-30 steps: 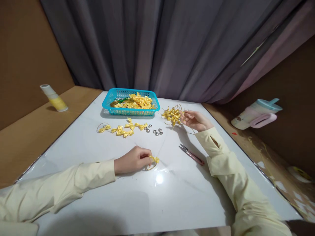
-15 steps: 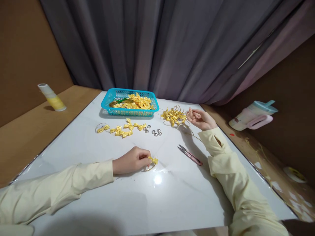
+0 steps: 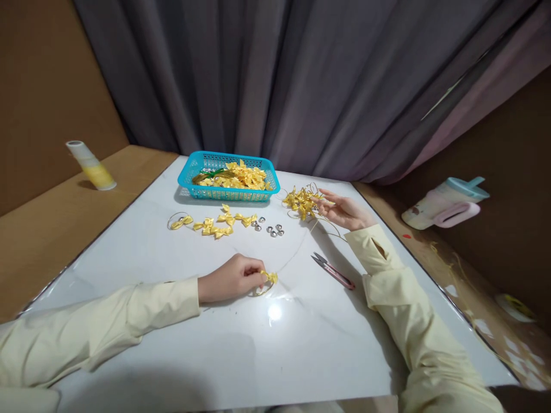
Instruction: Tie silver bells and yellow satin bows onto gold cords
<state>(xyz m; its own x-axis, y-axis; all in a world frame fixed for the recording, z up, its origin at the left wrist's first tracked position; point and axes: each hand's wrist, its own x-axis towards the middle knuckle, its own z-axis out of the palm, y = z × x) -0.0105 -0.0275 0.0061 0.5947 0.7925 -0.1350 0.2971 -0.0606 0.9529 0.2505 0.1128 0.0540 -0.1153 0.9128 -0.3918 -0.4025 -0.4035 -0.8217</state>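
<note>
My left hand (image 3: pixel 232 279) is closed in a pinch on a small yellow ribbon bow (image 3: pixel 270 277) that has a thin gold cord loop under it, low over the white table. A fine thread seems to run from this bow up to the right. My right hand (image 3: pixel 342 210), fingers stretched out and apart, is at the right edge of a pile of yellow bows with cord loops (image 3: pixel 300 202). Whether its fingertips touch the pile I cannot tell. Pink-handled thread snips (image 3: pixel 333 271) lie below that hand, blades pointing up-left.
A blue basket (image 3: pixel 228 195) of yellow bows stands at the back. Several loose bows (image 3: pixel 219 225) and silver beads (image 3: pixel 274 230) lie before it. A thread spool (image 3: pixel 97 172) stands left; a lidded cup (image 3: pixel 439 203) is on the right. Scraps (image 3: pixel 484 327) lie beside the table.
My right hand has moved slightly left to the bow pile, and its fingers have spread from a pinch. My left hand keeps its hold with hardly any movement.
</note>
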